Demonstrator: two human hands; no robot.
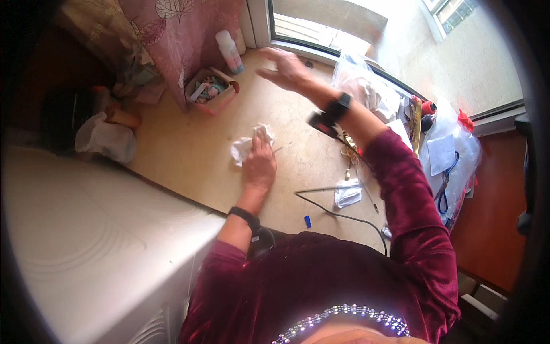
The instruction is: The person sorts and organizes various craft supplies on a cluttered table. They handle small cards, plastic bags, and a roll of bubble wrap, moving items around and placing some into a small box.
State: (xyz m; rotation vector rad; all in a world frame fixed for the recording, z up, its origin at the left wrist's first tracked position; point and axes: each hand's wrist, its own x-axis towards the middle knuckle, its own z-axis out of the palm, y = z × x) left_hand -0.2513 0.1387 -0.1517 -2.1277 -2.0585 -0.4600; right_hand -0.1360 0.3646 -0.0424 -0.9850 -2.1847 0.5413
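Note:
My left hand (259, 161) presses down on a crumpled white cloth or tissue (241, 150) on the wooden tabletop (172, 155). My right hand (285, 71) is raised near the window side of the table, blurred, its fingers spread with nothing seen between them. It is close to a white and pink bottle (229, 51) with a teal base. A box (215, 101) of small pink and green pieces stands beside that bottle. Below my right wrist a dark device (322, 124) with a cable shows against the table.
A dark cable (339, 213) loops near my body, beside a folded white cloth (348, 193) and a small blue piece (307, 221). Plastic bags (466, 150), blue-handled scissors (445, 189) and a red thread spool (428, 107) lie right. A pink curtain (172, 38) hangs at back left.

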